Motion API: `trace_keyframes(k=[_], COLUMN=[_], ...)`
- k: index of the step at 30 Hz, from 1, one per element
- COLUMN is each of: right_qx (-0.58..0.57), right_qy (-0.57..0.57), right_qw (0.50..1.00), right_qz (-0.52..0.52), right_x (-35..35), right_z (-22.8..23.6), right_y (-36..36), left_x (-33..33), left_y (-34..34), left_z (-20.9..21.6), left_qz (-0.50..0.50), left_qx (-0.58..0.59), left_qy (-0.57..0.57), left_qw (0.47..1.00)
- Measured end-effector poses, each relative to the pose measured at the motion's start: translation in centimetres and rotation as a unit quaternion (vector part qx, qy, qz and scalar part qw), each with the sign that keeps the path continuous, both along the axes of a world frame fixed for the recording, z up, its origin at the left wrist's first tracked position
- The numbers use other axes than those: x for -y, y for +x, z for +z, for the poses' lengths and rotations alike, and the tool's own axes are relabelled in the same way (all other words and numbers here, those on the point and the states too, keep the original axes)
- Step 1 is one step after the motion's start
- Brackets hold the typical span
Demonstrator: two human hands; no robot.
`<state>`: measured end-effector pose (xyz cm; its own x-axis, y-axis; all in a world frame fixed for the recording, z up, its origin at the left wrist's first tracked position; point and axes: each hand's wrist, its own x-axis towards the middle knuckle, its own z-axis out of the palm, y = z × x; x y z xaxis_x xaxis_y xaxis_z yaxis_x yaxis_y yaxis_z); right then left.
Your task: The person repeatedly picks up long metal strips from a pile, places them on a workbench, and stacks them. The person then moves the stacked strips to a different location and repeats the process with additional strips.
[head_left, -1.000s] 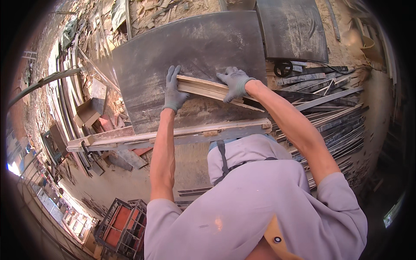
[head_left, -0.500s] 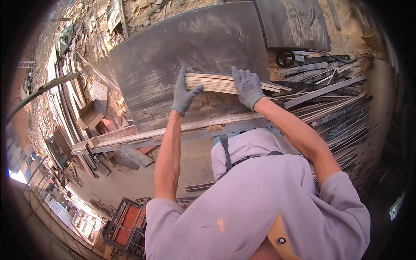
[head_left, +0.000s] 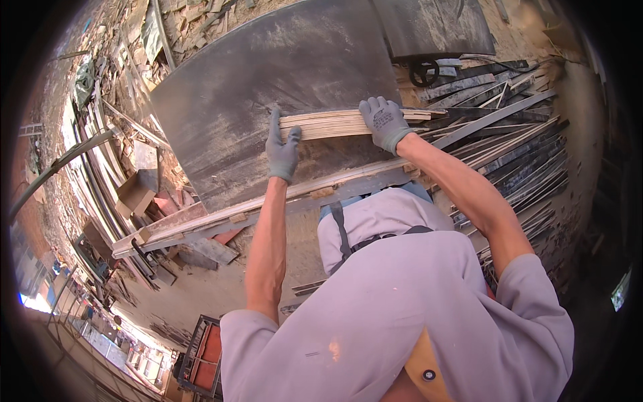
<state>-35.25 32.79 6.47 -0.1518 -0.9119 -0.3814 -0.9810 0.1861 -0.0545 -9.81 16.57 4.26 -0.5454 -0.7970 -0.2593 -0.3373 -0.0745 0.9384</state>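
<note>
A bundle of thin pale wooden strips [head_left: 325,126] lies crosswise over the dark, dusty tabletop [head_left: 261,74] in front of me. My gloved right hand [head_left: 386,126] is closed over the bundle toward its right end, where some strips stick out unevenly. At the left end, my gloved left hand [head_left: 282,151] rests against the strip ends, its fingers stretched out and its thumb apart by the lower edge. Both gloves are grey. The underside of the bundle and the right thumb are hidden.
Along the table's near edge runs a long wooden rail [head_left: 268,204]. A second dark panel [head_left: 435,27] with a black handwheel [head_left: 423,72] stands beyond at the right. Loose dark boards [head_left: 516,161] pile up at right; scrap and a cardboard box [head_left: 136,193] lie at left.
The bundle now lies more level, its right end raised slightly in view. My left hand has turned more upright at the strip ends. The whole view has shifted a little.
</note>
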Motion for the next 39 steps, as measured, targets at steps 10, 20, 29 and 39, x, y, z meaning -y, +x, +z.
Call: trace_keyframes(k=[10,20,29,39], right_qx=[0.069,0.055,0.071,0.077], right_qy=[0.033,0.024,0.052,0.032], right_qw=[0.996,0.995,0.994,0.994], right_qz=[0.051,0.080,0.067,0.077], right_x=[-10.5,-14.1,-15.1,-15.5], right_z=[2.6,1.1,0.4,1.0], right_y=[-7.4,-8.6,-8.8,-8.5], left_x=[-7.0,-10.1,-10.9,-18.8], left_y=[-0.2,-1.3,-1.5,-7.6], left_z=[1.0,0.7,0.6,4.6], left_qz=[-0.106,-0.132,-0.180,-0.367], left_qx=[-0.001,0.047,0.055,0.328], left_qy=[0.223,0.217,0.141,-0.327], left_qw=[0.969,0.966,0.972,0.806])
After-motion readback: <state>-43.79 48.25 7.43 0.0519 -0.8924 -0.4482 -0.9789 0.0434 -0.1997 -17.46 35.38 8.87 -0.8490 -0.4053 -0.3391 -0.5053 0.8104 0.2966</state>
